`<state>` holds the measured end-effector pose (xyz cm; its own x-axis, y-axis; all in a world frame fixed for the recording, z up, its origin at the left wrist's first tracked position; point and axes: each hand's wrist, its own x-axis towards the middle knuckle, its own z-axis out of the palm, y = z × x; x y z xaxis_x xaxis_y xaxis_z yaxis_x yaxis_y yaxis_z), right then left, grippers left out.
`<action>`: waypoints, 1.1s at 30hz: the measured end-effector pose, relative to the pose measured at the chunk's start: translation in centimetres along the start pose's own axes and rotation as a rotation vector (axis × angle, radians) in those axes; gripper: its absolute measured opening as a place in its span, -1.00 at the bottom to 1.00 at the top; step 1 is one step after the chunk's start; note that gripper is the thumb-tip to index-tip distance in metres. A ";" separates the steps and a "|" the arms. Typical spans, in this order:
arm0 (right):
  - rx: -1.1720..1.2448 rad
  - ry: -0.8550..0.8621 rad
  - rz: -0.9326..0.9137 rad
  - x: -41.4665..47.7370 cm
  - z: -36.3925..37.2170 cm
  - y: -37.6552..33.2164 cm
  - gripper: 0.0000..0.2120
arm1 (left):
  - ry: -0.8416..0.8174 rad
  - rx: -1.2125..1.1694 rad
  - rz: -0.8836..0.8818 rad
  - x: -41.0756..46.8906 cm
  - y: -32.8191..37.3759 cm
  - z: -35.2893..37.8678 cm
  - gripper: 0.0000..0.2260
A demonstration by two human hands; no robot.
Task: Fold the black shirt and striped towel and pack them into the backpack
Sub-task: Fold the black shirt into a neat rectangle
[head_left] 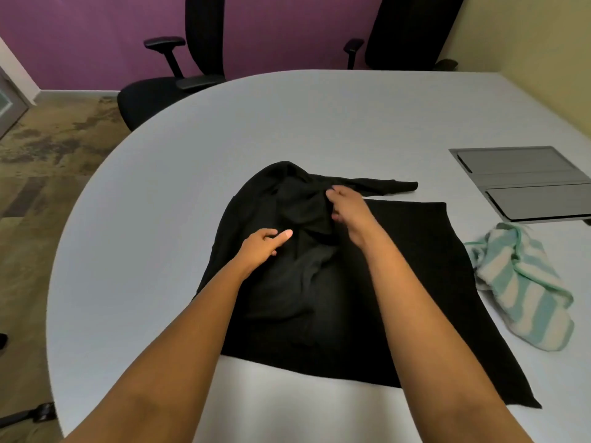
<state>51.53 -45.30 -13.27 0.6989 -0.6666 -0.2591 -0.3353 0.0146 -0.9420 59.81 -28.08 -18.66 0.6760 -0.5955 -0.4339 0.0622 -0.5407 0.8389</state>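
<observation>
We find the shirt (351, 298) spread on the near middle of the table (287, 123), its far part bunched up and one sleeve (383, 184) stretched out to the right along its far edge. Our left hand (262, 244) lies on the bunched part, and our right hand (345, 206) lies on it too, farther off and to the right, near the root of that sleeve. To the right of the shirt, just beside its edge, lies the towel (524, 298) in a heap; behind the towel a hatch panel (524, 183) sits in the tabletop, and beyond the table's far edge stand a left chair (179, 81) and a right chair (406, 30).
</observation>
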 end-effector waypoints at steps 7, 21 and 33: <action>0.502 -0.005 -0.010 0.6 -2.4 -5.0 -0.86 | -0.052 0.095 0.091 2.1 1.7 0.3 -0.50; -0.335 0.268 -0.045 7.3 -4.3 -2.0 -0.62 | 0.320 0.190 0.117 5.4 1.5 0.1 -0.71; -0.995 0.204 0.033 -4.1 -7.0 11.0 -0.51 | 0.338 0.774 0.337 -0.9 -4.8 2.6 -0.64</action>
<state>40.56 -47.61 -21.02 0.5903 -0.7926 -0.1528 -0.7909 -0.5300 -0.3060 57.02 -26.47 -23.18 0.7561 -0.6543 0.0163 -0.6057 -0.6900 0.3962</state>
